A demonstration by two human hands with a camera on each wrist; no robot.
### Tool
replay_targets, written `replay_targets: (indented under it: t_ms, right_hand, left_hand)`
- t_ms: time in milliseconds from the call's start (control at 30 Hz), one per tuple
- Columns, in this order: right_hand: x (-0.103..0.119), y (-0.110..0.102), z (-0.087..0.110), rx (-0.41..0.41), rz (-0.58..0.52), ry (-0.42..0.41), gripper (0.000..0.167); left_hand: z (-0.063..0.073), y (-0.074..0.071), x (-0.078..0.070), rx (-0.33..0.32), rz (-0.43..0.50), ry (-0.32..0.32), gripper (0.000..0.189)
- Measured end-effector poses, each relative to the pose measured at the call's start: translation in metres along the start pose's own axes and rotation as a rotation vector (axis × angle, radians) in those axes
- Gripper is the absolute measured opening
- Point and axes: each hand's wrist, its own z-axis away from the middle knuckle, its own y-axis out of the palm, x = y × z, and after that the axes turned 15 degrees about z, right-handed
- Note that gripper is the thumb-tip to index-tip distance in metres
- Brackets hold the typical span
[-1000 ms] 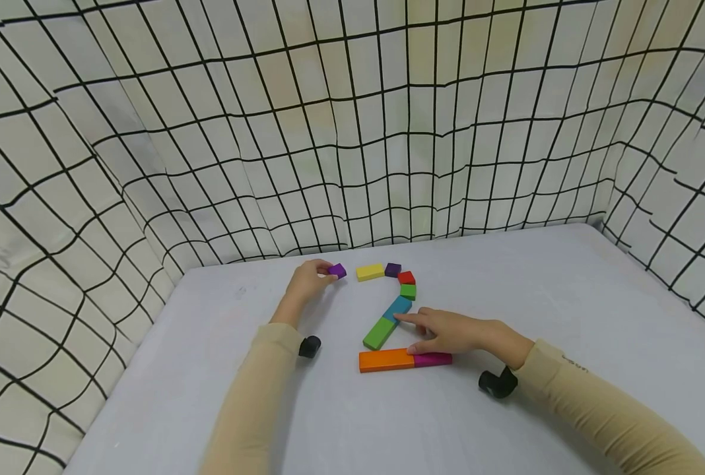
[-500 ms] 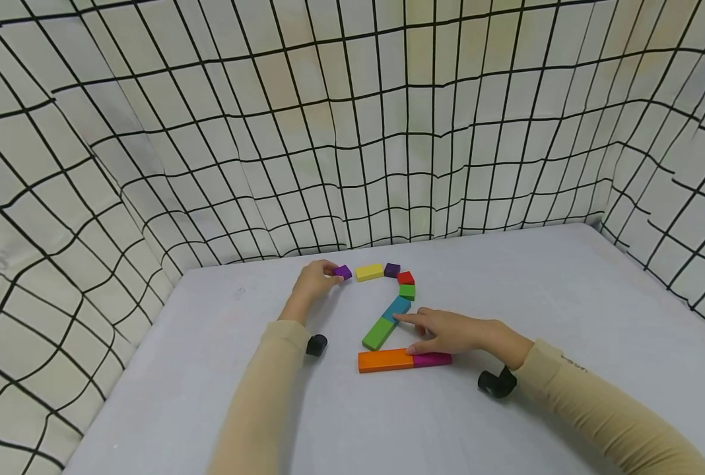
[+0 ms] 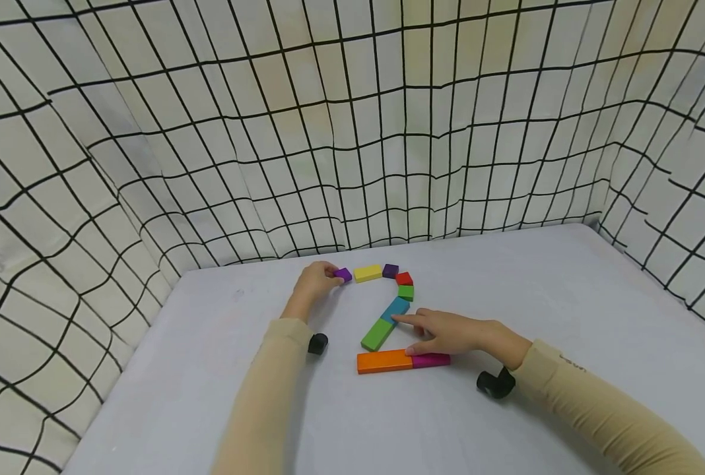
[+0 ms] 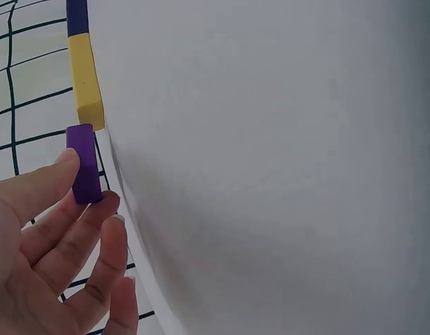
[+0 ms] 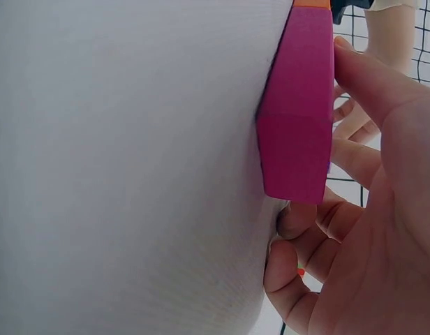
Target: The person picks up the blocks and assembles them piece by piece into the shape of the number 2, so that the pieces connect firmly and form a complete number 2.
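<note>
My left hand (image 3: 315,280) pinches a small purple block (image 4: 88,167) between thumb and fingers, just left of a yellow block (image 3: 368,273). From there a curve runs through a dark purple block (image 3: 391,270), a red block (image 3: 404,278) and a small green block (image 3: 406,292). Below it, a blue block (image 3: 397,307) and a longer green block (image 3: 377,334) slant down to the left. An orange block (image 3: 384,362) lies end to end with a magenta block (image 5: 295,105) at the bottom. My right hand (image 3: 447,332) rests with its index fingertip at the blue block and its thumb at the orange-magenta joint.
All the blocks lie on a white-covered table (image 3: 329,422). Behind it and along both sides rises a black grid net (image 3: 388,165) over pale sheeting. Black wrist cameras sit under both cuffs.
My left hand has carried the purple block to the right, closer to the yellow block's left end, and slightly toward me. The right hand keeps its place.
</note>
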Motion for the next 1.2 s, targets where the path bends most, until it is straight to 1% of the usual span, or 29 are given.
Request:
replay_targets:
  t_ms: [200,333,533,1200]
  right_hand:
    - [0.0001,0.0007,0.0000,0.003,-0.009,0.016,0.073]
    - [-0.0001,0.0004,-0.0001,-0.001,-0.019,0.012,0.073]
    - [-0.0006,0.0004,-0.0001,0.001,-0.021,0.006,0.073]
    - [0.0000,0.0003,0.0000,-0.003,-0.024,0.001,0.073]
  left_hand:
    - [0.0020,-0.0012,-0.0048,0.013,-0.023,-0.011,0.035]
    - [0.0015,0.0007,-0.0066,0.022,-0.035,-0.023,0.034]
    - [0.0001,0.0033,-0.0063,0.023,-0.042,-0.033,0.034]
    - [0.0006,0.0044,-0.0082,0.019,-0.062,-0.071,0.036]
